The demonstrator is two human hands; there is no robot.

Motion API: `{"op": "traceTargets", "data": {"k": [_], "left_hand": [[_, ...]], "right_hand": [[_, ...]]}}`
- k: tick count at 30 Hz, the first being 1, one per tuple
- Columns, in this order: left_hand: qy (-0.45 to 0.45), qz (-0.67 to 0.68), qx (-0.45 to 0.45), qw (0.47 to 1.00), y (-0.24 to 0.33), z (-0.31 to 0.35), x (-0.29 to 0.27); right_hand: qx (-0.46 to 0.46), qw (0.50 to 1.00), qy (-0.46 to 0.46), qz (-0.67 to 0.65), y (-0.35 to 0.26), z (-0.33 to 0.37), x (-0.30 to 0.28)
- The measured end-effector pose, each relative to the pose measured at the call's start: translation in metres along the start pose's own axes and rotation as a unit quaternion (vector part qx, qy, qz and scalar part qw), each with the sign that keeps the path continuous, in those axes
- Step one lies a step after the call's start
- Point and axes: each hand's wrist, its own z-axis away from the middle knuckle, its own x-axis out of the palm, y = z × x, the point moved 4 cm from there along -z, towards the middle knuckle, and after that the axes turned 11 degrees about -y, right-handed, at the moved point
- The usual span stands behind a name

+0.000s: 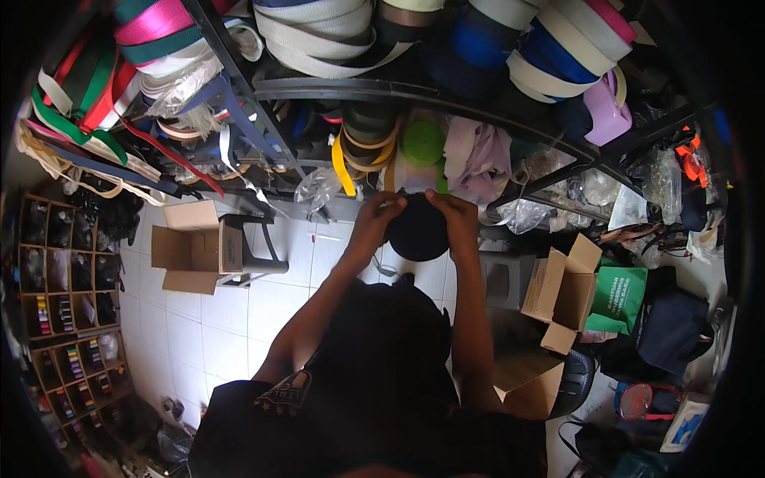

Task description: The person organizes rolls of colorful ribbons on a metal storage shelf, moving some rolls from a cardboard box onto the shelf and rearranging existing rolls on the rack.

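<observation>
Both of my hands grip a black disc-shaped thing [420, 231] in front of the shelf; it looks like a roll of webbing, though it is too dark to be sure. My left hand [378, 221] closes on its left edge with the thumb on top. On the opposite edge, my right hand [456, 217] is closed with its thumb near the upper rim. The undersides of the fingers are hidden. Just beyond the hands, a green round thing [423, 143] and a pale lilac cloth [476, 155] are on the lower shelf.
A black metal rack [343, 89] full of webbing rolls spans the front. Open cardboard boxes stand left [185, 248] and right [562, 291], the left one on a dark stool [263, 247]. A wooden pigeonhole shelf [70, 334] with thread spools lines the far left. Bags [665, 327] crowd the right.
</observation>
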Motion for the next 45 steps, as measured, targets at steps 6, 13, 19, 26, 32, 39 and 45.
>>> {"op": "traceTargets", "data": {"k": [6,13,19,26,32,39,45], "left_hand": [[0.004,-0.017,-0.04,0.999,-0.011,-0.007,0.003],[0.016,0.002,-0.015,1.0,-0.018,-0.01,0.005],[0.039,0.026,-0.036,0.998,-0.018,-0.014,-0.003],[-0.009,-0.01,0.005,1.0,-0.006,-0.017,0.001],[0.048,-0.103,0.083,0.99,-0.007,-0.013,0.009],[0.079,-0.101,0.126,0.984,0.003,0.004,0.039],[0.077,-0.159,0.201,0.964,0.015,0.008,0.037]], "right_hand": [[-0.006,0.999,0.03,0.016,0.002,0.0,-0.002],[0.025,0.999,0.022,0.022,0.003,-0.001,-0.007],[-0.068,0.997,-0.031,-0.025,-0.021,0.009,0.008],[-0.095,0.982,0.132,-0.095,0.0,0.005,-0.006],[-0.154,0.951,0.255,-0.08,-0.008,0.014,0.004],[-0.208,0.918,0.319,-0.11,-0.014,0.02,0.023],[-0.202,0.918,0.294,-0.176,-0.035,0.039,0.037]]}}
